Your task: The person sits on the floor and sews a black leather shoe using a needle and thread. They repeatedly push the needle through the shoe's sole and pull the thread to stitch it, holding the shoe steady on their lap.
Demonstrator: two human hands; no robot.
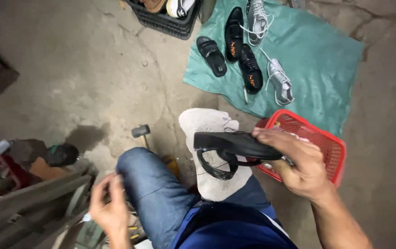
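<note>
Cracked concrete floor (92,78) lies under everything, and above the person's lap the right hand (299,168) clasps a black sandal (234,147), fingers closed over its sole, its strap hanging down in front of a white cloth (207,124) draped on the knee. Lower left, the left hand (110,207) is blurred, so whether its fingers pinch anything cannot be told. Beyond stand a red basket (331,147), a hammer (141,131), and a green mat (317,60) bearing shoes (248,69).

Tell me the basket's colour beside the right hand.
Red, a mesh basket, clearest in the head view.
</note>
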